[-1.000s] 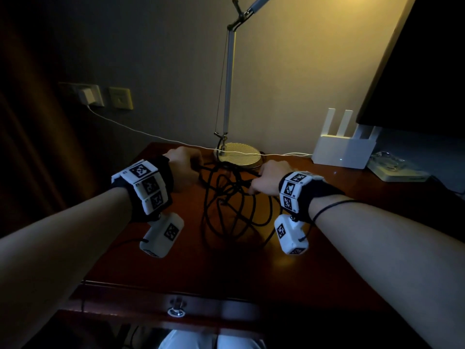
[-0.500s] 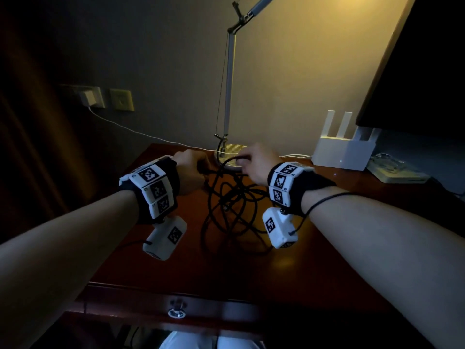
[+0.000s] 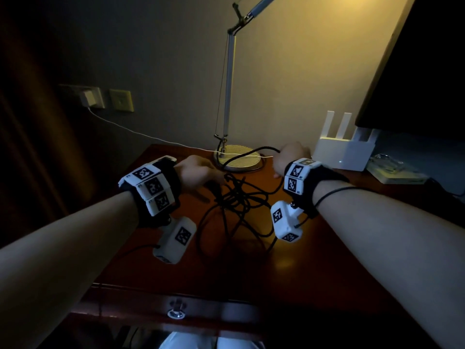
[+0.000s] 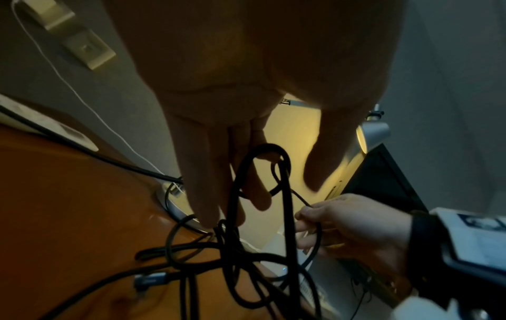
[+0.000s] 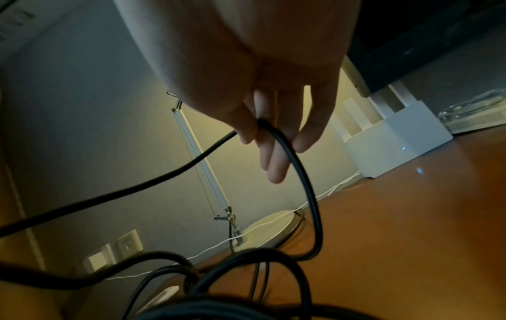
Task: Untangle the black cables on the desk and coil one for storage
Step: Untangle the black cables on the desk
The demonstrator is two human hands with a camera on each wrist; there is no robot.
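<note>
A tangle of black cables [image 3: 239, 205] lies mid-desk in front of the lamp base. My left hand [image 3: 198, 170] is at the tangle's left end. In the left wrist view its fingers [image 4: 208, 173] point down with cable loops [image 4: 263, 149] hooked over them. My right hand [image 3: 292, 157] is raised to the right of the lamp base and pinches one black cable [image 5: 290, 164] between thumb and fingers [image 5: 273, 151]. That strand arcs from the right hand back down into the tangle [image 5: 246, 270]. A grey plug [image 4: 153, 279] lies among the loops.
The lamp's round base [image 3: 239, 159] and pole stand just behind the cables. A white router [image 3: 344, 152] and a glass dish [image 3: 387, 162] stand at the back right under a dark monitor [image 3: 415, 71]. A white cable [image 3: 141, 132] runs from the wall charger [image 3: 88, 98] across the lamp base.
My right hand has moved from the tangle's right side back and to the right, drawing one cable strand out in an arc past the lamp base. My left hand has barely moved.
</note>
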